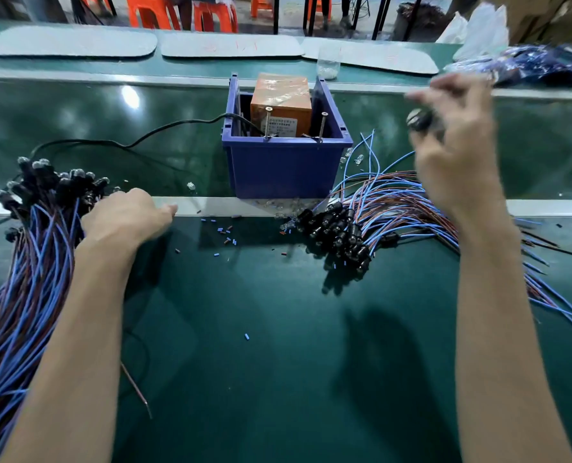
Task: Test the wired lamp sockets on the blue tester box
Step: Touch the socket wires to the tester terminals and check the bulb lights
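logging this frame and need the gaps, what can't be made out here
Head view:
- Right hand and the black socket it holds: motion blur, detail lost.
- Left hand: fingertips hidden by its own back; any grip on the left bundle cannot be told.
- Label on the orange block in the blue tester box: too small to read.
- Left bundle's wire ends: cut off by the left edge.
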### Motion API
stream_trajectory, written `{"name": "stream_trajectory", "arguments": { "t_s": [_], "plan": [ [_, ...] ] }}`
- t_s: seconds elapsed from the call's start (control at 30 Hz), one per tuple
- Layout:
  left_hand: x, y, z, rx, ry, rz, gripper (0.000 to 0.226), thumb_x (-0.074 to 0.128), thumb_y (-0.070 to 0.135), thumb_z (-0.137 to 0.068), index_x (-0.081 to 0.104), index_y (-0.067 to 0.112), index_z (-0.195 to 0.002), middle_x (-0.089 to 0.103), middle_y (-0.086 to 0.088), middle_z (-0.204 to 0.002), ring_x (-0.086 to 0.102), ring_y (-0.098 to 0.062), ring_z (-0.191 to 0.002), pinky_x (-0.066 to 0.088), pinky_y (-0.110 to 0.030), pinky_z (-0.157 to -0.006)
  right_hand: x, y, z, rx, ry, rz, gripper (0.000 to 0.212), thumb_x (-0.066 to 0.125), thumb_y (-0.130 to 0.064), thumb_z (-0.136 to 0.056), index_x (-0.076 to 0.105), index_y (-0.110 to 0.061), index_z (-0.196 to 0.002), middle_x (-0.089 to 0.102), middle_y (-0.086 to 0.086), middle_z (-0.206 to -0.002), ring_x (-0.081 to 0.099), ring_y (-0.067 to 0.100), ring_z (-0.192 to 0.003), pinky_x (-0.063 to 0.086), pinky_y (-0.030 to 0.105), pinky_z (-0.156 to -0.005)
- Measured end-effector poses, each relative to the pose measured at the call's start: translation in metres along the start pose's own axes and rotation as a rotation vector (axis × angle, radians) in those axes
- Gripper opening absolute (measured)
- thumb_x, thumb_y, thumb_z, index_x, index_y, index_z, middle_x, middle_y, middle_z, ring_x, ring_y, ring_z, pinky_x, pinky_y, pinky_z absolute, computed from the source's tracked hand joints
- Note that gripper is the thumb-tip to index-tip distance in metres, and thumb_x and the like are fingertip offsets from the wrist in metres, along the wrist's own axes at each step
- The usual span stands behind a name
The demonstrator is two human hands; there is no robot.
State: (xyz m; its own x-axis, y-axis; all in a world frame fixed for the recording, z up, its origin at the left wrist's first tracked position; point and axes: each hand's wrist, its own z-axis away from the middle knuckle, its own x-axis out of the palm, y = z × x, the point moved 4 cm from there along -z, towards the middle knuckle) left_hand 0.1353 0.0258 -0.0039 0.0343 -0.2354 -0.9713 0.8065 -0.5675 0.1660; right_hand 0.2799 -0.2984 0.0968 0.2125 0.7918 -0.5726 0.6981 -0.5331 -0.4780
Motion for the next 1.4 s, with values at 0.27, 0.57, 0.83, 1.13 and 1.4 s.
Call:
{"name": "stream_trajectory", "arguments": {
  "t_s": [0.27, 0.57, 0.83, 1.13, 1.4],
  "plan": [
    [0.008, -0.003, -0.012, 0.009, -0.026, 0.014, 0.059, 0.048, 0.050, -0.095, 0.054, 0.003, -0.130, 0.043, -0.030, -0.139, 0.042, -0.043, -0.127, 0.038, -0.044, -0.102, 0.065, 0.024, 0.042, 0.241, -1.023, 0.303, 0.054, 0.038, 0.004, -0.092, 0.050, -0.019, -0.140, 0.044, 0.007, -0.145, 0.040, 0.024, -0.133, 0.031, 0.031, -0.109],
    [0.013, -0.005, -0.008, 0.053, -0.037, 0.033, 0.011, 0.058, 0.022, -0.089, 0.059, 0.022, -0.101, 0.058, -0.017, -0.123, 0.051, -0.036, -0.116, 0.042, -0.039, -0.092, 0.064, 0.023, 0.040, 0.259, -0.989, 0.256, 0.047, 0.041, -0.006, -0.096, 0.048, -0.024, -0.140, 0.046, 0.005, -0.141, 0.043, 0.023, -0.130, 0.035, 0.033, -0.106],
    [-0.023, 0.031, 0.023, 0.289, 0.191, 0.223, 0.016, 0.065, 0.021, -0.084, 0.052, 0.025, -0.076, 0.068, -0.011, -0.100, 0.059, -0.035, -0.100, 0.045, -0.039, -0.083, 0.055, -0.003, 0.028, 0.194, -0.717, 0.046, 0.038, 0.042, -0.004, -0.096, 0.061, -0.015, -0.126, 0.063, 0.004, -0.123, 0.056, 0.015, -0.103, 0.033, 0.012, -0.075],
    [-0.047, 0.105, 0.116, 0.802, 0.401, 0.687, 0.013, 0.071, 0.010, -0.074, 0.060, 0.018, -0.072, 0.059, 0.011, -0.061, 0.057, -0.014, -0.058, 0.051, -0.033, -0.064, 0.067, -0.054, 0.034, 0.202, -0.729, -0.597, 0.026, 0.045, -0.028, -0.102, 0.066, -0.019, -0.089, 0.072, -0.007, -0.083, 0.066, 0.003, -0.071, 0.046, 0.015, -0.062],
    [-0.051, 0.111, 0.131, 0.720, 0.235, 0.968, 0.020, 0.072, 0.027, -0.083, 0.059, 0.019, -0.070, 0.069, 0.006, -0.071, 0.065, -0.003, -0.062, 0.050, -0.018, -0.065, 0.044, -0.051, 0.019, 0.260, -0.316, -0.784, 0.016, 0.053, -0.015, -0.098, 0.064, -0.010, -0.087, 0.071, -0.005, -0.073, 0.065, 0.007, -0.063, 0.049, 0.020, -0.060]
  ]
}}
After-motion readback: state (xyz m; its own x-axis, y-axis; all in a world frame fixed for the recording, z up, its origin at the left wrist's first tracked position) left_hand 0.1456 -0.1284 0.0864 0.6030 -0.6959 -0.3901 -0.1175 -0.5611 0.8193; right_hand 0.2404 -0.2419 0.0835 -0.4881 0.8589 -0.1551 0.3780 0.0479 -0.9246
